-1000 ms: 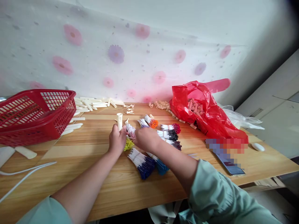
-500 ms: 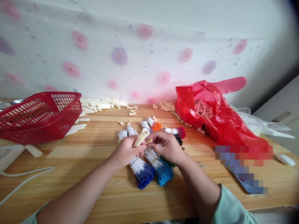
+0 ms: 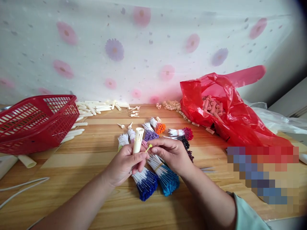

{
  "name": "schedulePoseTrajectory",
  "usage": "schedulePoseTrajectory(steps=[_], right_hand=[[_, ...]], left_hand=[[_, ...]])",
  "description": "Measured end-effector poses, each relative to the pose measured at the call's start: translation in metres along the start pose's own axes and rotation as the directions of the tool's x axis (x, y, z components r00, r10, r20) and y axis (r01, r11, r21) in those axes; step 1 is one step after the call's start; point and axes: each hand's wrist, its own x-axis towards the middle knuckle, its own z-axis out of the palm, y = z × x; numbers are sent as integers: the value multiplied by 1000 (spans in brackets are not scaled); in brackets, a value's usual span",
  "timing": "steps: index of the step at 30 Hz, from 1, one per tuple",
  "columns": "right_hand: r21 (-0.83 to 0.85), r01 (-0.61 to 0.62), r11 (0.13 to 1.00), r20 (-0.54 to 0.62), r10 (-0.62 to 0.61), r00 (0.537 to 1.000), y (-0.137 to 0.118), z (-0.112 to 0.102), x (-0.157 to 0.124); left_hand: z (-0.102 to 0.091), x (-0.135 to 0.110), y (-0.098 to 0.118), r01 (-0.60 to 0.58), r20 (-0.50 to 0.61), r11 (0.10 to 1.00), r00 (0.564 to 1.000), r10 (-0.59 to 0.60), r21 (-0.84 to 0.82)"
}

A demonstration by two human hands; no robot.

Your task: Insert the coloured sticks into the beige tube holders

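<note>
My left hand (image 3: 124, 163) is closed round a cream plastic tube (image 3: 138, 140) with slots near its open top, held nearly upright above the wooden table (image 3: 96, 150). My right hand (image 3: 170, 153) pinches a thin yellow-tipped stick (image 3: 148, 147) beside the tube's lower part. Under both hands lie bundles of white sticks with coloured tips: dark blue (image 3: 145, 183), light blue (image 3: 166, 179), purple (image 3: 149, 133), orange (image 3: 157, 126) and dark red (image 3: 182, 132).
A red mesh basket (image 3: 35, 123) stands at the left with cream tubes (image 3: 96, 107) beside and behind it. A red plastic bag (image 3: 220, 111) of small pink pieces lies at the right. White cable (image 3: 21, 187) runs along the left front. A flowered sheet covers the wall.
My hands lifted off the bundles. The left hand tipped the tube from upright to slanted and back to nearly upright. The right hand now pinches a yellow-tipped stick next to it.
</note>
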Motion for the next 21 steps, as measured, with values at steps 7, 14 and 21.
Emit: schedulePoseTrajectory(steps=[7,14,21], right_hand=[[-170,226,959,150,-201,968,-14,-7,-1],[-322,457,829,-336,-552,763,-60,-20,-29],[-568,501,653,160,-510,845,-82,-12,-36]], left_hand=[[-7,1,-3,-72,135,986,989,52,148],[-17,12,-4,-331,28,698,913,407,634],[-7,10,-3,-382,73,674,895,439,633]])
